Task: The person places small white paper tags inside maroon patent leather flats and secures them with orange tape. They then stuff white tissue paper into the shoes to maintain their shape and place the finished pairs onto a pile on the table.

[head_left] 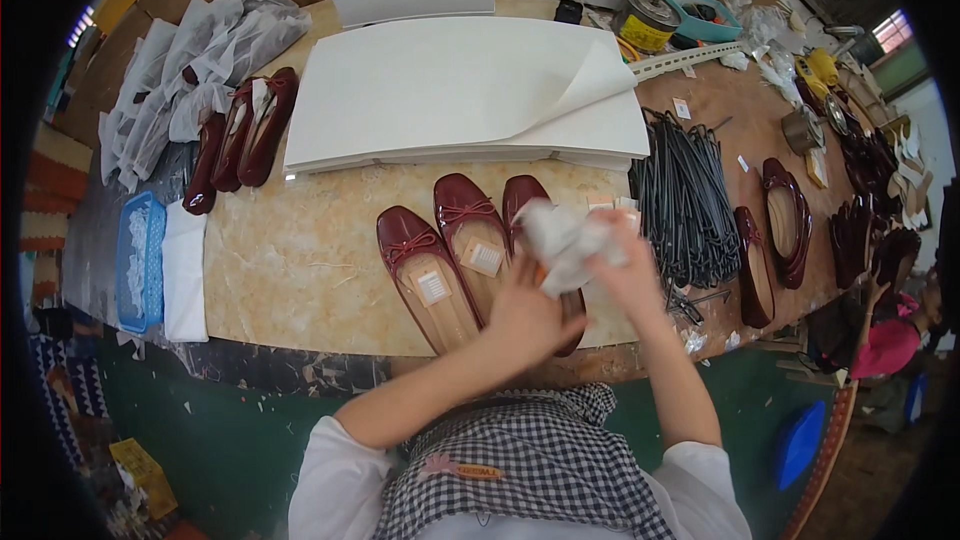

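Three glossy dark-red ballet flats lie toes away from me at the table's front. The left flat [404, 246] and the middle flat [466, 208] have thin bows and tags on their insoles. Over the third flat [523, 190] is my left hand [525, 315], closed around its middle. Crumpled white paper [566, 243], blurred by motion, is gripped in my right hand [622, 265] above that shoe. It covers much of the shoe's opening.
Behind the flats is a stack of white sheets [450, 90]. Black hooked rods [690, 200] and more flats [787, 220] lie to the right. At left are wrapped shoes [200, 60], unwrapped flats [240, 135], a blue basket [140, 260] and a white cloth [185, 275].
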The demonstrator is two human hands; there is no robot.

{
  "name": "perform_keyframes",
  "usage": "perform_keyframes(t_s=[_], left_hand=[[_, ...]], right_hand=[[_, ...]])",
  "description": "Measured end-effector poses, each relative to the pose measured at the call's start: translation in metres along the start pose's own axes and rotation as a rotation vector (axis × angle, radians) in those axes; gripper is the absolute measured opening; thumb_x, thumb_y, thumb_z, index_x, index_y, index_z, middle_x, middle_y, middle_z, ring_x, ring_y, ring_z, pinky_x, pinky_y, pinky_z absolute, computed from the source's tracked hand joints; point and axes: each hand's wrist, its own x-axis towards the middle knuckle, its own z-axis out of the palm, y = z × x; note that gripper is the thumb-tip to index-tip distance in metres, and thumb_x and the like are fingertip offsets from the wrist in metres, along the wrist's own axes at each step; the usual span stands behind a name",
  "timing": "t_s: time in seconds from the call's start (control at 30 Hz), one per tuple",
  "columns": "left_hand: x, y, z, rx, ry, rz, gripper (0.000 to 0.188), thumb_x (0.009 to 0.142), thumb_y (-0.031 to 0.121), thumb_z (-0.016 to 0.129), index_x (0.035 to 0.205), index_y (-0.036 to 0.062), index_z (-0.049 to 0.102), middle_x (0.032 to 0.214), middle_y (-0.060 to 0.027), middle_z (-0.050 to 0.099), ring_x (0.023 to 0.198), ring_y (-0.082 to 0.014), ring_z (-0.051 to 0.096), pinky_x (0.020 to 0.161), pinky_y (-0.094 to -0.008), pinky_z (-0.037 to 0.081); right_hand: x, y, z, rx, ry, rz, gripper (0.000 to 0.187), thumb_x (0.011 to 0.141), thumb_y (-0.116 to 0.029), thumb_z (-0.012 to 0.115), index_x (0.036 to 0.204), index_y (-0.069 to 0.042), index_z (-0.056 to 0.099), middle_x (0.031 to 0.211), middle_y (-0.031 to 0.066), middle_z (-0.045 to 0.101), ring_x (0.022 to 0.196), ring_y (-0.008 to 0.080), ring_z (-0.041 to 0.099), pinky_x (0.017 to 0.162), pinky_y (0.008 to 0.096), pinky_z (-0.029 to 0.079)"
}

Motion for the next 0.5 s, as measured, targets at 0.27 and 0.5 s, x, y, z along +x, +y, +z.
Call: perform_keyframes(t_s=[0.27, 0.5], left_hand=[[-0.026, 0.021, 0.010, -0.051, 0.026, 0.040, 0.075, 0.081, 0.053, 0.062, 0.108, -0.0174, 0.060, 0.119, -0.0329, 0.055, 0.118, -0.0423, 0.051, 0.110, -0.0456, 0.028], [-0.019, 0.020, 0.009, 0.030, -0.035, 0.091, 0.076, 0.082, 0.058, 0.057, 0.103, -0.0152, 0.063, 0.116, -0.0298, 0.058, 0.112, -0.0403, 0.053, 0.107, -0.0444, 0.032]], right_hand=[[0.030, 0.028, 0.063, -0.875, -0.219, -0.439, 0.051, 0.065, -0.010, 0.074, 0.114, 0.001, 0.064, 0.097, 0.0136, 0.053, 0.089, 0.0309, 0.057, 0.077, 0.0387, 0.050], [0.054, 0.042, 0.045, -0.501, -0.142, -0.138, 0.066, 0.071, -0.010, 0.077, 0.131, 0.001, 0.052, 0.102, 0.0180, 0.053, 0.093, 0.0346, 0.056, 0.083, 0.0374, 0.047]])
